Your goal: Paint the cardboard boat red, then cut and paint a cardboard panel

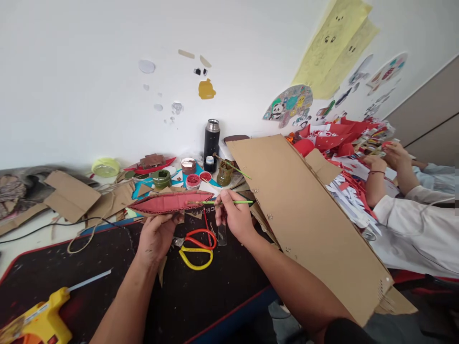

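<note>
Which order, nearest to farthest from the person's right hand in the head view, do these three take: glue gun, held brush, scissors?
1. Held brush: gripped in the right hand.
2. Scissors: lying a little below and left of that hand.
3. Glue gun: far off in the lower left corner.

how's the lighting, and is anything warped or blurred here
Head view: soft, fairly even light, with the wall pale and the mat very dark; head view: wide-angle stretch seems to show in the glue gun, lower left; head view: the held red cardboard piece looks reasonably sharp
</note>
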`<state>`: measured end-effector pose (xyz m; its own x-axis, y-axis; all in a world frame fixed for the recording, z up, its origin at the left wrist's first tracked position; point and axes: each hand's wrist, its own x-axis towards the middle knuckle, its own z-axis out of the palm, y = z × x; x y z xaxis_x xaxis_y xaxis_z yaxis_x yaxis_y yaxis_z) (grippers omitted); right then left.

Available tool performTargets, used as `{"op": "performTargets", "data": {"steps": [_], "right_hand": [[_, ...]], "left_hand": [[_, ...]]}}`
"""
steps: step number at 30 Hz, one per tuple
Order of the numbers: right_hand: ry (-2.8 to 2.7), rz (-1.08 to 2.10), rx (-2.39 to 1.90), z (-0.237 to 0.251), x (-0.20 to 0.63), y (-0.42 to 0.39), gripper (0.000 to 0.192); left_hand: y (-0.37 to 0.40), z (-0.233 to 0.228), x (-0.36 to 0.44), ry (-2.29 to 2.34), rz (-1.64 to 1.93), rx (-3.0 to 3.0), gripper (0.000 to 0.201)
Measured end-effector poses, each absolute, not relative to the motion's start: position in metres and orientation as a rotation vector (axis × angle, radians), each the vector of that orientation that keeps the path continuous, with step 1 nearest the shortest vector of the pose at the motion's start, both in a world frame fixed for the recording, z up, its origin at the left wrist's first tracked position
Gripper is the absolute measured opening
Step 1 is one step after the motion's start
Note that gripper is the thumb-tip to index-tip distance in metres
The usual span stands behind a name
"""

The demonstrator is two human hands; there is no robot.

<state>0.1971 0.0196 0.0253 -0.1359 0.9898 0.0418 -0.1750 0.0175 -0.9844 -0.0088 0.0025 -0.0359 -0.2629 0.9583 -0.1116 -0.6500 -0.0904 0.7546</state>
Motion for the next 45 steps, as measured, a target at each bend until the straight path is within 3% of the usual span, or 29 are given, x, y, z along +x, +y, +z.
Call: {"op": "performTargets", "data": {"steps": [45], "right_hand": [[-1.246,1.346,-1.010,0.026,0.208,0.016,0.059]], "left_hand": [[0.002,-0.042,-0.006,0.874,1.670,0.557,0.018]]}}
